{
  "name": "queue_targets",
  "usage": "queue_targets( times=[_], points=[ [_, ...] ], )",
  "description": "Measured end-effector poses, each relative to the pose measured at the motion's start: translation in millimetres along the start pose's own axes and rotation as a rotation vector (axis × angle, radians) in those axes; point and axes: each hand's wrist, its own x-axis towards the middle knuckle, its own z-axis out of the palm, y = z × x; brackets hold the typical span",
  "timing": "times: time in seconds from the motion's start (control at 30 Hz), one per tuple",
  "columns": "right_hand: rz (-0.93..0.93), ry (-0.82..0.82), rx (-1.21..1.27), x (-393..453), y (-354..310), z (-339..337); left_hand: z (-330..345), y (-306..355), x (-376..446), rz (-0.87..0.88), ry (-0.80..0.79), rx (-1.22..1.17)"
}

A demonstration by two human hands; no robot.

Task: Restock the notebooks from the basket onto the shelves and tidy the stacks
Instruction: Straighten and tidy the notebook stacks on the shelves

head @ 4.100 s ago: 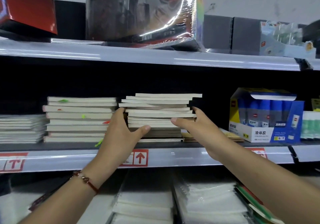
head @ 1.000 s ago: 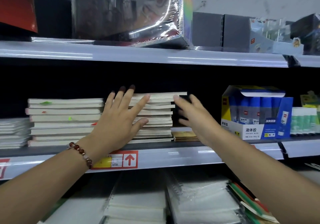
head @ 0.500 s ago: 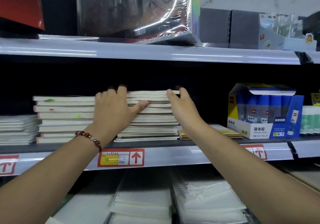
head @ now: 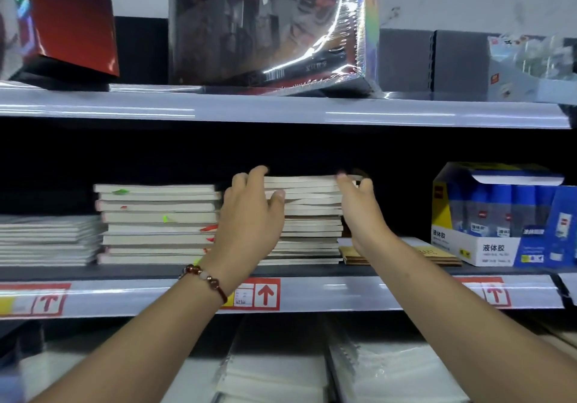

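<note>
Both hands, left hand [head: 249,215] and right hand [head: 359,209], grip the notebook stack [head: 312,215] by its sides; the thin books probably slide easily.

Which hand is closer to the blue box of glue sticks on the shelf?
Right. The right hand is on the middle notebook stack's right side, toward the glue box. The left hand is on the stack's far side.

A blue glue box [head: 499,215] stands at the right; a shiny wrapped box [head: 268,28] and a red box [head: 71,18] sit above.
</note>
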Motion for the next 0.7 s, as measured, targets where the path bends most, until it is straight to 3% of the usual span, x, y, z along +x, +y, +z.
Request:
queue_targets(
  times=[0.17,0.27,0.43,0.57,0.7],
  points=[
    [0.022,-0.045,0.016,5.0,1.8,-2.1,-16.0,-17.8,-24.1,-0.14,0.104,-0.348],
    [0.009,-0.031,0.042,4.4,1.7,3.3,-10.3,-31.6,-33.4,-0.275,0.021,-0.509],
    [0.012,-0.038,0.104,2.2,3.6,11.7,0.5,-30.1,-26.5,-0.328,-0.038,-0.545],
    [-0.028,-0.007,0.11,-1.6,3.3,17.0,7.2,-13.7,-16.5,-0.411,0.122,-0.638],
    [-0.1,0.015,-0.003,-7.0,7.8,14.6,11.2,-16.6,-20.5,-0.392,0.214,-0.558]
  ],
)
